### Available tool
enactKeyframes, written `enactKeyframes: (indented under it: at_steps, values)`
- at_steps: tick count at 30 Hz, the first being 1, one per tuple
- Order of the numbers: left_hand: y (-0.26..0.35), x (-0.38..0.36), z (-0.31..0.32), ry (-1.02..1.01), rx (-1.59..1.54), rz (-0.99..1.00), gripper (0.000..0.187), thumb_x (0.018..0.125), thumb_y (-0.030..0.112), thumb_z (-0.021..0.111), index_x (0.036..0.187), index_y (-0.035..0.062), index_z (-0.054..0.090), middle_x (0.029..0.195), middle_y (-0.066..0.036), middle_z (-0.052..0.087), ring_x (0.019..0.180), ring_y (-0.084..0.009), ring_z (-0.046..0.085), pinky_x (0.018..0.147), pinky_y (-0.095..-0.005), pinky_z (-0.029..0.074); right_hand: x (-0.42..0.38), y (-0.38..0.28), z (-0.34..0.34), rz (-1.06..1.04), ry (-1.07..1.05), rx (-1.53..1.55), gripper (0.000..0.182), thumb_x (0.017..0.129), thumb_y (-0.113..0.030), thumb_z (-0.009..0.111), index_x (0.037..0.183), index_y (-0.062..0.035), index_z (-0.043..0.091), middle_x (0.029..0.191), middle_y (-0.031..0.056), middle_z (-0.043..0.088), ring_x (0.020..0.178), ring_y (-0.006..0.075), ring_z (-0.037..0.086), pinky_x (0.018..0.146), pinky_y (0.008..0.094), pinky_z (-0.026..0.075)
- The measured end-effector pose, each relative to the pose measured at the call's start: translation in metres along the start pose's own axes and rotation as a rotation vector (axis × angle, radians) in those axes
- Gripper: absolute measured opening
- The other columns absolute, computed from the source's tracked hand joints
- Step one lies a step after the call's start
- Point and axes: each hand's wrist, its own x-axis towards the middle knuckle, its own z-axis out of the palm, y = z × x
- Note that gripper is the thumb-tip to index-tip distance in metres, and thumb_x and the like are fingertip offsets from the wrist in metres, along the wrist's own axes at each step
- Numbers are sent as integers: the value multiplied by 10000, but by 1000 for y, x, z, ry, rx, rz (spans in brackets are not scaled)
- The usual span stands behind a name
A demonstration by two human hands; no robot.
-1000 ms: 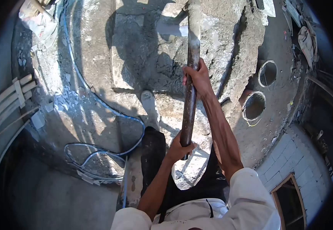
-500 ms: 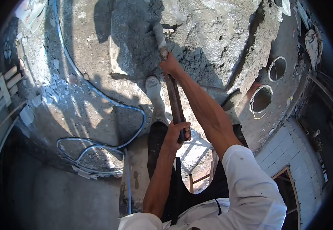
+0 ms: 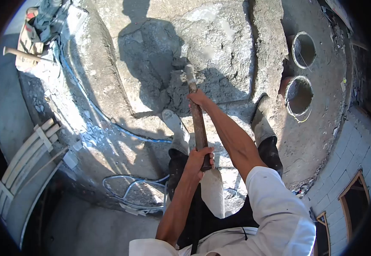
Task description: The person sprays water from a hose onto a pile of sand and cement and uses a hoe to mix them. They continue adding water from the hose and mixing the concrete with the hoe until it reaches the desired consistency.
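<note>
With both hands I hold a hoe by its dark wooden handle (image 3: 198,126). My right hand (image 3: 198,98) is closed around the shaft just below the pale, mud-coated metal socket (image 3: 190,73). Lower down, near the butt end, my left hand (image 3: 199,158) wraps the same handle. The hoe's blade is mostly hidden at the near edge of a mound of wet grey concrete mix (image 3: 226,55). My muddy left boot (image 3: 177,128) and right boot (image 3: 263,121) stand apart on either side of the handle.
Two round buckets, a far one (image 3: 303,50) and a near one (image 3: 299,96), stand right of the mix. A blue hose (image 3: 140,138) runs across the ground on the left and coils behind my left boot. A slatted wooden piece (image 3: 27,160) lies left; a block wall (image 3: 341,170) rises right.
The hoe's head has come nearer to my boots, and both hands have moved back with it, keeping their grip. My view has also shifted, showing more on the left.
</note>
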Motion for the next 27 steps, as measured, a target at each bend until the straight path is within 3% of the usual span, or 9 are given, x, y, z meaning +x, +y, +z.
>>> enactKeyframes:
  at_steps: [3, 10, 18, 20, 24, 25, 27]
  values:
    - [-1, -24, 45, 42, 121, 25, 124, 841, 99, 629, 848, 46, 518, 645, -39, 553, 473, -125, 554, 415, -280, 476, -36, -11, -29, -79, -39, 162, 279, 768, -82, 643, 936, -33, 426, 657, 80, 498, 499, 197, 567, 432, 383, 505]
    - [-79, -113, 189, 95, 351, -33, 233, 819, 107, 656, 913, 34, 456, 682, -64, 550, 491, -150, 567, 443, -291, 494, -196, -35, -145, -89, -9, 428, 311, 780, -87, 640, 977, -52, 402, 662, 76, 513, 501, 173, 564, 427, 335, 496]
    - [-138, -169, 285, -188, 634, -188, 228, 802, 69, 644, 933, 17, 465, 685, -79, 546, 494, -181, 562, 446, -301, 477, -367, -36, -290, -263, 382, 725, 306, 800, -63, 633, 982, -15, 393, 672, 97, 502, 445, 182, 552, 353, 342, 481]
    - [-145, -149, 290, -245, 694, -195, 229, 799, 61, 643, 934, 8, 465, 685, -72, 542, 489, -169, 551, 442, -291, 466, -393, -42, -317, -361, 542, 739, 267, 796, -49, 627, 954, -10, 415, 667, 98, 508, 444, 188, 553, 353, 344, 475]
    - [-163, -62, 253, -394, 982, -76, 217, 797, 64, 619, 947, 25, 468, 674, -56, 531, 488, -150, 543, 437, -293, 456, -364, -6, -373, -454, 692, 760, 225, 767, -87, 660, 892, 9, 500, 684, 90, 502, 471, 196, 558, 388, 326, 490]
    - [-169, -31, 234, -419, 1068, 1, 211, 799, 67, 608, 953, 33, 469, 669, -44, 526, 487, -141, 540, 436, -293, 452, -346, 7, -385, -406, 686, 786, 267, 769, -51, 649, 895, -87, 417, 648, 56, 514, 462, 166, 551, 410, 329, 506]
    - [-184, 44, 195, -334, 1585, 284, 373, 715, 171, 665, 989, 40, 450, 692, -164, 610, 596, -299, 635, 526, -405, 505, -309, 29, -397, -468, 763, 805, 273, 763, -26, 643, 897, -94, 415, 641, 60, 510, 455, 184, 548, 409, 338, 505]
